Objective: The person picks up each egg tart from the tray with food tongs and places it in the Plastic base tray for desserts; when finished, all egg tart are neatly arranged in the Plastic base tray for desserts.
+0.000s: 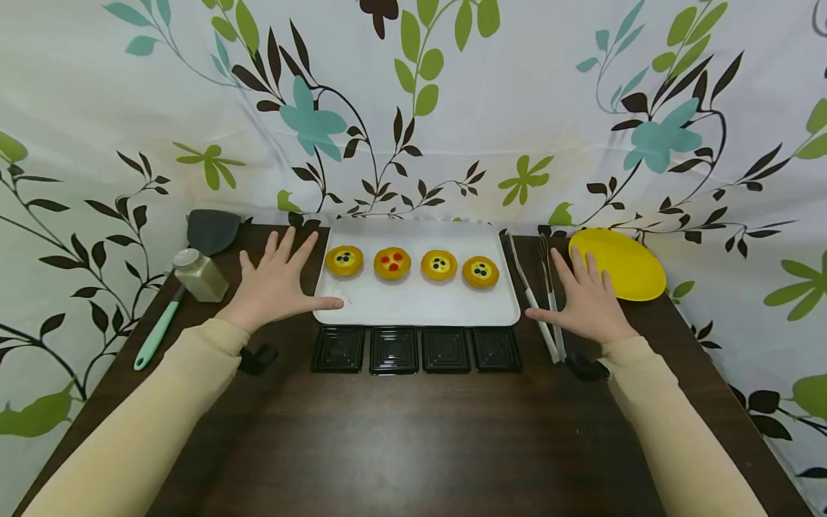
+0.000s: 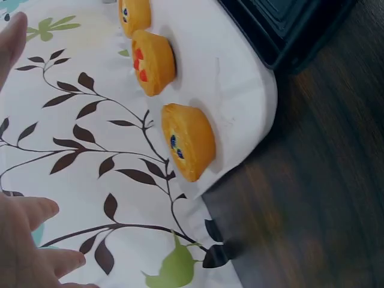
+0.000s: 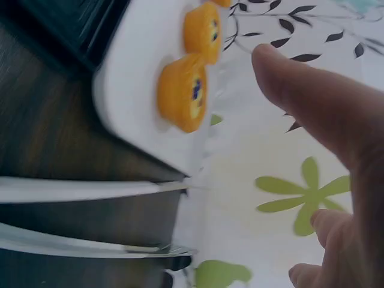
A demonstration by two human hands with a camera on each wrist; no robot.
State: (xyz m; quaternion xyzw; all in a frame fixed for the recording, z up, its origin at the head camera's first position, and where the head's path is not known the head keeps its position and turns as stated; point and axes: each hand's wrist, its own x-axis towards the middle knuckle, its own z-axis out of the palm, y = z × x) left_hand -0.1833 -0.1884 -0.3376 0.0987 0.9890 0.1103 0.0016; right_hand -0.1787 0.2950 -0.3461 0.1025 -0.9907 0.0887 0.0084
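Note:
My left hand (image 1: 274,283) is spread with straight fingers over the left end of a white tray (image 1: 413,309), holding nothing. My right hand (image 1: 588,301) is likewise spread, above the white-handled utensils (image 1: 554,309) to the tray's right, and grips nothing. On the tray stand several small tarts in a row. A tart with dark berries (image 1: 344,261) is nearest the left hand, and beside it is one with red pieces (image 1: 392,263). Further right come another berry tart (image 1: 439,265) and the tart nearest the right hand (image 3: 183,93).
Several black square dishes (image 1: 394,350) line the tray's front edge. At left are a shaker jar (image 1: 202,276) and a spatula with a mint handle (image 1: 158,334). A yellow plate (image 1: 620,262) lies at right. Patterned cloth (image 1: 452,143) hangs behind the dark table (image 1: 400,445).

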